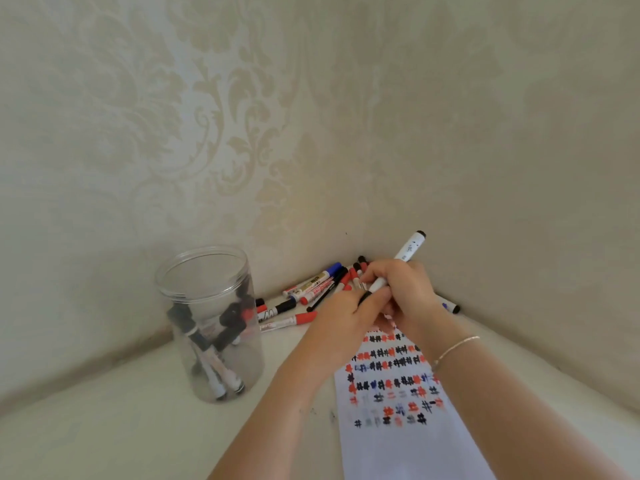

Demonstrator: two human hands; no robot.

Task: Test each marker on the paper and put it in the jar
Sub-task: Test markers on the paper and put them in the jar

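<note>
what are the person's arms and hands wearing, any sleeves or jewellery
No sleeves show: both forearms are bare up to the frame edge. The right wrist carries a thin, pale chain bracelet. The left hand and right hand wear no gloves; no rings are visible.

Clear glossy plastic jar, smooth white plastic marker barrels with glossy caps, matt white paper inked in red, black, blue, smooth pale tabletop, embossed satin damask wallpaper, thin metallic bracelet.

Both hands gripping white marker, jar left, paper
</note>
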